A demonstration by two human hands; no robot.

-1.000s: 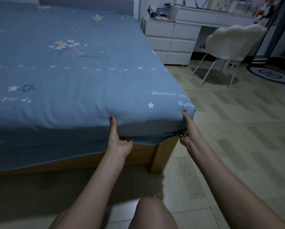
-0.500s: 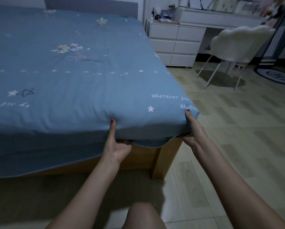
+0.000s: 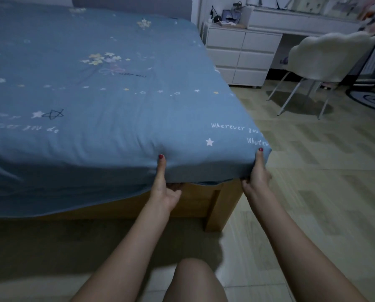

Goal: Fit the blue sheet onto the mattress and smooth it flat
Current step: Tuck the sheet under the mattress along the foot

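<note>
The left hand (image 3: pixel 163 188) is gripping the near edge of the bed a little way in from the corner, its thumb lying straight up against the side of the blue sheet (image 3: pixel 108 101) and its other fingers curling underneath, out of sight. The right hand (image 3: pixel 257 173) is clasping the near right corner itself, thumb pressing up along the fabric at the very corner, the remaining fingers tucking beneath the lower edge. Both hands are closing on the sheet where it is wrapping over the mattress (image 3: pixel 204 168), whose bulk is showing only as the rounded shape under the cloth.

Between the two hands the sheet is sitting taut and smooth down the mattress side, and a small fold of blue is peeping out below the edge near the corner. To the left of the left hand the sheet is hanging loose, draping down over the wooden bed frame (image 3: pixel 212 205) in a slanting line toward the floor (image 3: pixel 312 182). Across the top of the bed the sheet is lying mostly flat, its star and flower prints spreading toward the headboard.

Beyond the bed's far right corner a white chest of drawers (image 3: pixel 238 55) is standing, and a white chair (image 3: pixel 328 59) is sitting near it on the tiled floor.
</note>
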